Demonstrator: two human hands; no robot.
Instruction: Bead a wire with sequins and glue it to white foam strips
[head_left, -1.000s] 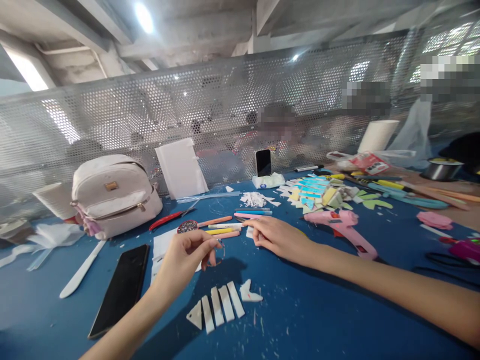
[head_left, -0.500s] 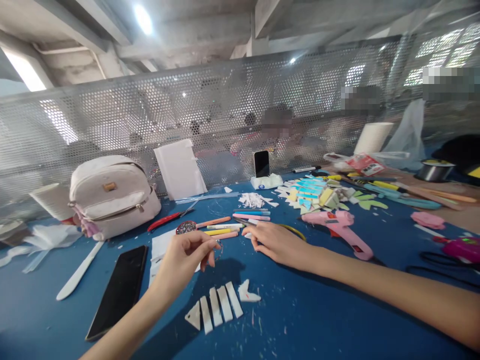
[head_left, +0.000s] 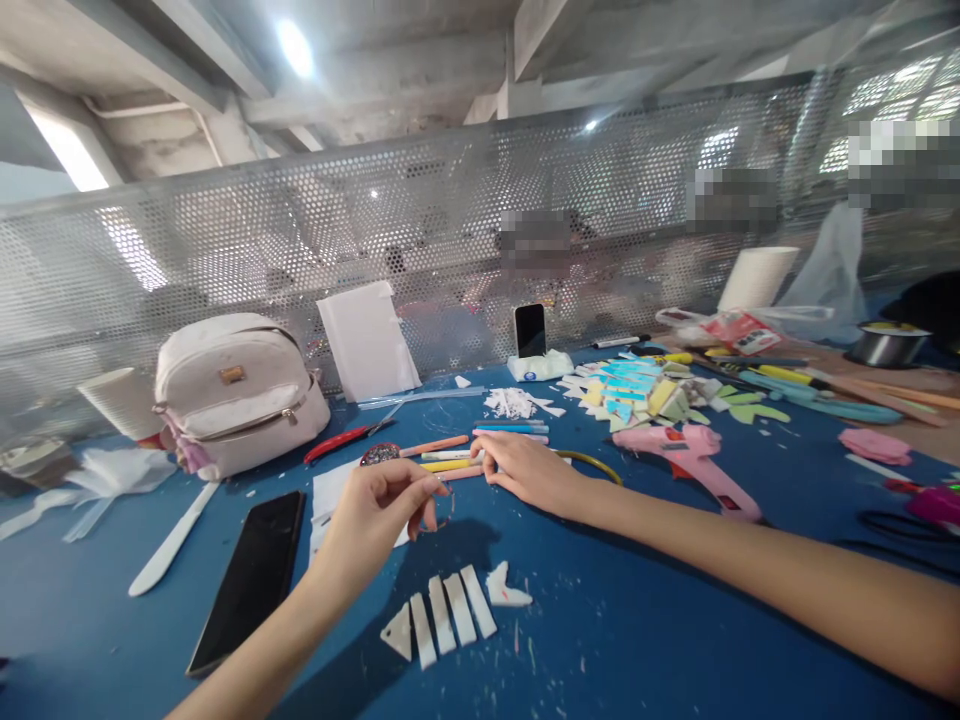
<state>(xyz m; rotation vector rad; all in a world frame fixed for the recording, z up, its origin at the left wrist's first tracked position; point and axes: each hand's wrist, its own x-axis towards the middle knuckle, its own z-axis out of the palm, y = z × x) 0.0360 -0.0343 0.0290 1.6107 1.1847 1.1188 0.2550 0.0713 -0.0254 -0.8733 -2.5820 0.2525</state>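
My left hand [head_left: 390, 500] is closed in a pinch on a thin wire-like loop [head_left: 452, 505], held above the table. My right hand [head_left: 529, 472] rests by the row of markers [head_left: 450, 465], with its fingers curled down at their right ends. What those fingers hold, if anything, is hidden. Below both hands lies a fish laid out from white pieces: a pointed head with a small hole [head_left: 399, 632], several separate strips [head_left: 450, 612] and a forked tail [head_left: 507, 586]. White paper [head_left: 322, 500] lies partly under my left hand.
To the left are a black phone [head_left: 247, 580], a white plastic knife [head_left: 172, 540] and a pale backpack [head_left: 236, 400]. A red-handled cutter [head_left: 337, 440] lies behind. Rightward are a pink glue gun [head_left: 694, 460], a pile of coloured scraps [head_left: 637, 385] and a wire spool [head_left: 889, 345]. Mesh panel [head_left: 450, 200] behind.
My right hand has shifted slightly left and up, covering the dark-tipped pen seen before. My left hand keeps its pinch on the loop. The whole view has shifted slightly.
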